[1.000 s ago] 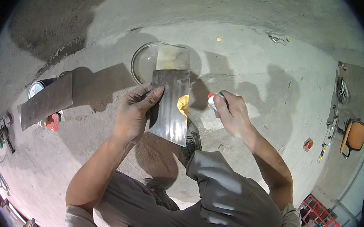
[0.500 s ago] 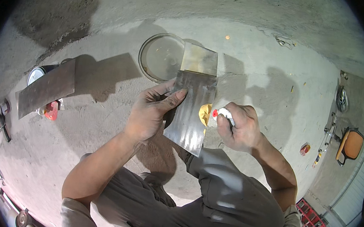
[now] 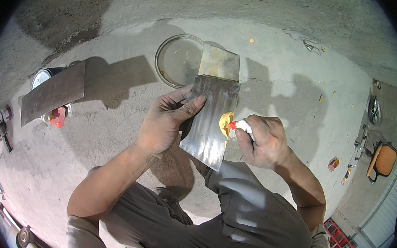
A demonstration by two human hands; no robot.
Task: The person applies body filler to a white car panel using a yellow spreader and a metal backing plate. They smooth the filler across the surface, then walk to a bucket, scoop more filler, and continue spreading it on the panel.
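Note:
My left hand [image 3: 160, 125] grips a grey metal sheet [image 3: 208, 125] by its left side, thumb on top, the other fingers mostly hidden beneath. A lump of yellow paste [image 3: 225, 122] clings to the sheet's right edge. In my right hand [image 3: 267, 140], closed around it, is a small white tube [image 3: 244, 124] with a red tip. That tip points left, right at the edge of the paste; whether they touch I cannot tell. Beyond the sheet's far end shows a paler, stained square plate [image 3: 220, 62]; I cannot tell if the two are joined.
A round lid-like disc [image 3: 178, 58] lies on the concrete floor behind the plate. To the left, another metal sheet [image 3: 54, 93] rests over a can [image 3: 40, 79] and a red object [image 3: 58, 117]. An angle grinder [image 3: 0, 130] lies far left; an orange-and-black padded item [image 3: 385, 159] sits far right.
The tube's red tip has come closer to the yellow paste. My left hand still grips the metal sheet; the whole view has shifted slightly.

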